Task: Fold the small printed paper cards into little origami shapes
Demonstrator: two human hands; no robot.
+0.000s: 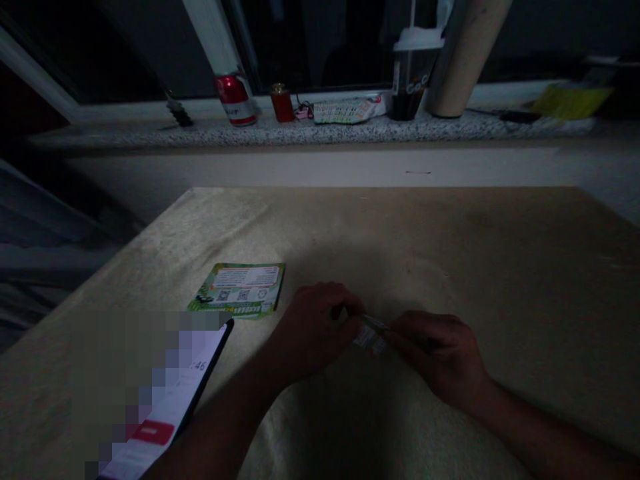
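A small, pale printed piece (371, 337), perhaps a packet or a folded paper, spans the gap between my two hands just above the table. My left hand (320, 327) pinches its left end, and a dark narrow shape shows by the fingers. Thumb and fingers of my right hand (440, 353) are closed on the other end. The dim light hides its details. Left of my left hand, a green printed card or leaflet (245, 287) lies flat. A phone (185, 393) with a lit screen is beside my left forearm, partly pixelated.
A beige cloth-like cover lies on the table (320, 220). Along the granite windowsill (200, 137) stand a red can (236, 100), a red bottle (283, 103), a crumpled wrapper (347, 111), a cup with a straw (411, 77), a cardboard tube (465, 60) and something yellow (573, 100).
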